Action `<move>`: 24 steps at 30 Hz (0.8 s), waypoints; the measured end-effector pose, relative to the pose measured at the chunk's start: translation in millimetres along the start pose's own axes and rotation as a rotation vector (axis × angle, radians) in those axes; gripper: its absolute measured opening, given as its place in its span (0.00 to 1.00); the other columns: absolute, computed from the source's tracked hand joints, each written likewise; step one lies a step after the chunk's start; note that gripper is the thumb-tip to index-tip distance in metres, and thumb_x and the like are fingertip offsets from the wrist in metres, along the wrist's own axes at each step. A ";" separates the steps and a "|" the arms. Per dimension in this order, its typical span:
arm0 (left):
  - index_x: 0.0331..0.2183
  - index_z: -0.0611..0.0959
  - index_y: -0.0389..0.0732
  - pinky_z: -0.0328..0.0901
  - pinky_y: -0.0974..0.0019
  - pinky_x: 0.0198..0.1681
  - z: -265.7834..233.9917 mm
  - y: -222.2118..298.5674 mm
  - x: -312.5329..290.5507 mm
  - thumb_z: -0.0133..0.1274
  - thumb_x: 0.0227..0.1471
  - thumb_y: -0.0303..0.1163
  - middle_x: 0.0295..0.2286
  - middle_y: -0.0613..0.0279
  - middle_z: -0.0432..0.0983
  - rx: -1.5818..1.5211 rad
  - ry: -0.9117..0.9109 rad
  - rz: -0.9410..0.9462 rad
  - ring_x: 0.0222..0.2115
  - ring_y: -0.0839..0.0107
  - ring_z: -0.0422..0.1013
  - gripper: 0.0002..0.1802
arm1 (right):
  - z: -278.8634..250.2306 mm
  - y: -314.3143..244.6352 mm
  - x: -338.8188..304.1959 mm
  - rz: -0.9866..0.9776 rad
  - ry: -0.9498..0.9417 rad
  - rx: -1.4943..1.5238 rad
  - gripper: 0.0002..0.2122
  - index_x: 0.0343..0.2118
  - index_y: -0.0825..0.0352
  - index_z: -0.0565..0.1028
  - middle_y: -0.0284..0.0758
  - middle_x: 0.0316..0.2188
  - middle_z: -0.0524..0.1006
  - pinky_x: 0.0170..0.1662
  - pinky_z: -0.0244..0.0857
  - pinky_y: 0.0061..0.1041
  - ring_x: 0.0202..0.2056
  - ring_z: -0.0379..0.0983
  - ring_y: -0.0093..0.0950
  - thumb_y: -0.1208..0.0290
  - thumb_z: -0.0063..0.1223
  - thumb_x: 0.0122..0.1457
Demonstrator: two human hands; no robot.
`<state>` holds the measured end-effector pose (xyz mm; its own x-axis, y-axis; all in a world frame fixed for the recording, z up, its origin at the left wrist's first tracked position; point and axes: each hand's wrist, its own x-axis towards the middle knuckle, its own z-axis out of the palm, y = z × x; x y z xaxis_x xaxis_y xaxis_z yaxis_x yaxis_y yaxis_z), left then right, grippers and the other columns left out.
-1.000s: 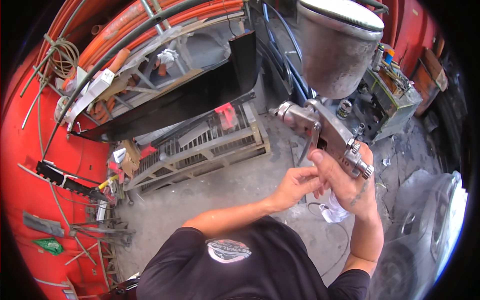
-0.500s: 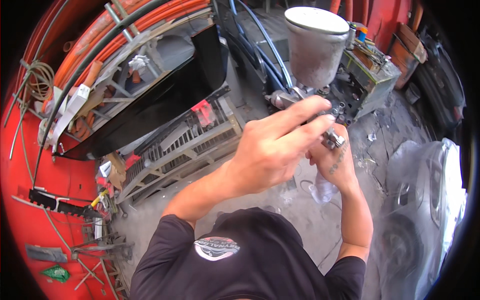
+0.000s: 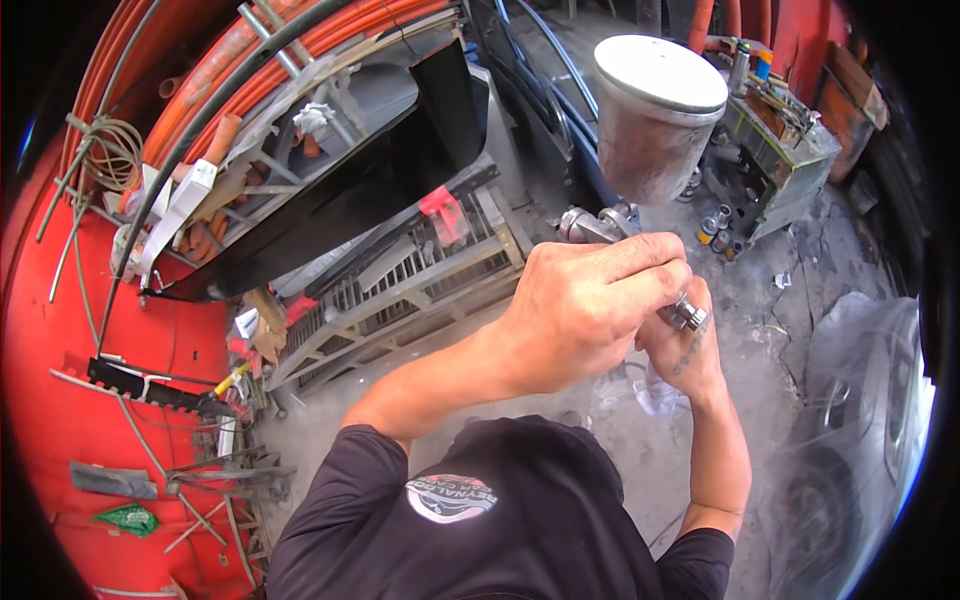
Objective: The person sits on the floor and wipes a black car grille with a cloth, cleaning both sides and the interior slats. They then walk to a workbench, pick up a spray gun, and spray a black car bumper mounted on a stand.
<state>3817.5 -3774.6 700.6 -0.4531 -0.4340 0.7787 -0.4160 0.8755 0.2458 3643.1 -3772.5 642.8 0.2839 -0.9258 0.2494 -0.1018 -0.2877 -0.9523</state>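
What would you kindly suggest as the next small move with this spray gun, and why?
Perhaps try a slight twist with the left grip at the rear of the spray gun: its bent fingers are there, beside the exposed knob, though their contact is hidden, and the right grip supports the gun.

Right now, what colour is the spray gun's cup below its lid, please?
The cup is mottled silvery grey; head view.
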 end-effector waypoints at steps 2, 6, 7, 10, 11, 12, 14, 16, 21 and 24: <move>0.39 0.85 0.35 0.77 0.65 0.31 4.6 -5.8 0.5 0.62 0.42 0.15 0.40 0.55 0.83 -0.017 0.027 0.018 0.31 0.62 0.82 0.17 | -1.5 6.0 2.7 0.003 -0.004 0.010 0.07 0.29 0.75 0.74 0.34 0.19 0.73 0.28 0.64 0.29 0.24 0.66 0.20 0.77 0.59 0.58; 0.41 0.86 0.34 0.77 0.65 0.32 20.6 -14.0 -2.3 0.65 0.44 0.15 0.44 0.52 0.82 -0.047 0.109 -0.022 0.31 0.63 0.82 0.19 | -4.2 27.5 15.6 -0.199 0.072 -0.028 0.07 0.32 0.75 0.76 0.33 0.20 0.74 0.28 0.64 0.28 0.24 0.66 0.20 0.74 0.57 0.61; 0.42 0.85 0.34 0.76 0.65 0.32 20.1 -11.6 -3.6 0.65 0.44 0.15 0.44 0.51 0.82 -0.076 0.129 -0.023 0.31 0.63 0.82 0.19 | -4.6 32.5 21.0 -0.293 0.116 -0.050 0.08 0.34 0.75 0.77 0.32 0.20 0.74 0.28 0.63 0.28 0.24 0.65 0.19 0.73 0.58 0.62; 0.45 0.84 0.32 0.76 0.66 0.33 22.1 3.5 -23.1 0.66 0.46 0.16 0.45 0.49 0.82 -0.158 0.151 -0.046 0.31 0.63 0.82 0.21 | -3.8 29.5 35.8 -0.089 0.220 -0.108 0.10 0.38 0.74 0.79 0.31 0.20 0.74 0.27 0.61 0.27 0.24 0.64 0.18 0.70 0.59 0.64; 0.45 0.84 0.32 0.75 0.65 0.33 27.0 2.8 -42.4 0.66 0.46 0.15 0.45 0.49 0.82 -0.187 0.142 -0.062 0.30 0.62 0.82 0.21 | -0.7 32.0 39.6 0.044 0.262 -0.050 0.11 0.42 0.72 0.80 0.28 0.20 0.72 0.27 0.60 0.26 0.24 0.62 0.16 0.68 0.61 0.64; 0.45 0.84 0.32 0.75 0.65 0.33 32.6 1.9 -61.8 0.66 0.46 0.15 0.44 0.49 0.82 -0.222 0.134 -0.073 0.30 0.61 0.81 0.21 | 0.0 36.7 41.0 0.059 0.269 -0.052 0.11 0.42 0.72 0.80 0.27 0.19 0.72 0.26 0.60 0.26 0.24 0.61 0.16 0.69 0.61 0.64; 0.46 0.84 0.33 0.75 0.62 0.35 41.6 1.5 -103.8 0.64 0.48 0.16 0.43 0.50 0.82 -0.291 -0.040 -0.239 0.32 0.57 0.80 0.20 | 1.4 49.7 42.9 0.093 0.277 -0.047 0.11 0.43 0.72 0.80 0.27 0.19 0.71 0.26 0.59 0.25 0.23 0.61 0.16 0.69 0.61 0.64; 0.47 0.84 0.37 0.75 0.60 0.39 50.4 3.8 -151.2 0.62 0.53 0.21 0.42 0.49 0.82 -0.325 -0.284 -0.510 0.36 0.54 0.80 0.17 | 8.8 52.3 36.8 0.041 0.197 -0.007 0.11 0.43 0.72 0.81 0.30 0.17 0.72 0.26 0.60 0.26 0.22 0.63 0.16 0.69 0.62 0.63; 0.50 0.84 0.41 0.73 0.53 0.45 62.7 -11.5 -242.0 0.58 0.59 0.31 0.45 0.46 0.82 -0.292 -0.772 -0.740 0.42 0.48 0.79 0.17 | 24.7 49.6 15.5 -0.135 -0.138 -0.004 0.14 0.47 0.72 0.80 0.43 0.27 0.80 0.33 0.70 0.32 0.27 0.77 0.34 0.73 0.64 0.58; 0.51 0.84 0.41 0.72 0.50 0.47 62.6 -20.4 -265.8 0.58 0.60 0.34 0.46 0.45 0.81 -0.306 -0.822 -0.887 0.44 0.45 0.78 0.18 | 36.0 51.6 12.5 -0.165 -0.269 0.056 0.17 0.49 0.72 0.80 0.47 0.33 0.83 0.39 0.73 0.35 0.33 0.81 0.43 0.73 0.65 0.56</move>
<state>3897.0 -3690.4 452.5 -0.5143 -0.8076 -0.2886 -0.6798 0.1787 0.7113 3675.7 -3790.1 590.5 0.5351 -0.7677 0.3526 0.0170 -0.4075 -0.9130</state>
